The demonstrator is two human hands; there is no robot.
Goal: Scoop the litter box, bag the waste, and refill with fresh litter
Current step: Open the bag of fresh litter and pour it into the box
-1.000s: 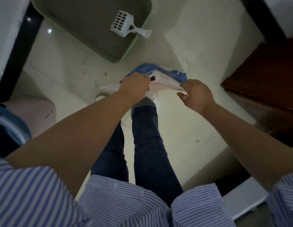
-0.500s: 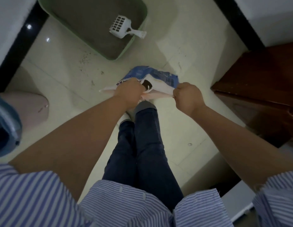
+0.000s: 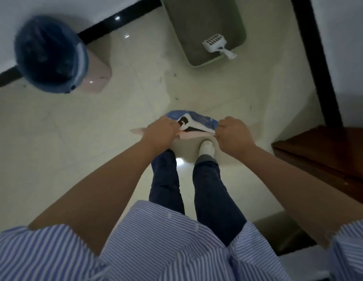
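1. The left hand (image 3: 159, 131) is curled over the left end of the litter bag's (image 3: 198, 121) top edge, and the right hand (image 3: 233, 135) pinches the right end. Between them the mouth is pulled into a narrow slit.
2. The litter bag hangs or stands just in front of the person's white shoe (image 3: 207, 148), above the floor (image 3: 95, 138). Whether its base touches the tiles is hidden behind the hands.
3. By its look the bag is soft printed plastic, blue outside and pale inside. It will likely sag and slip if held by the film alone. If it is full of granules it will be heavy, so a hold with one hand on the top corner and the other under the base would suit pouring. That is my judgement, not something shown.
4. Beyond the bag, farther from the person and to the right, lies the green litter box (image 3: 240, 21) with grey litter in it. The white scoop (image 3: 215, 42) rests in its near corner, handle over the rim.
5. Well to the left of the bag stands a pink bin (image 3: 95, 78) lined with a blue liner (image 3: 46, 53).
6. To the right of the bag is a dark wooden cabinet (image 3: 328, 151).
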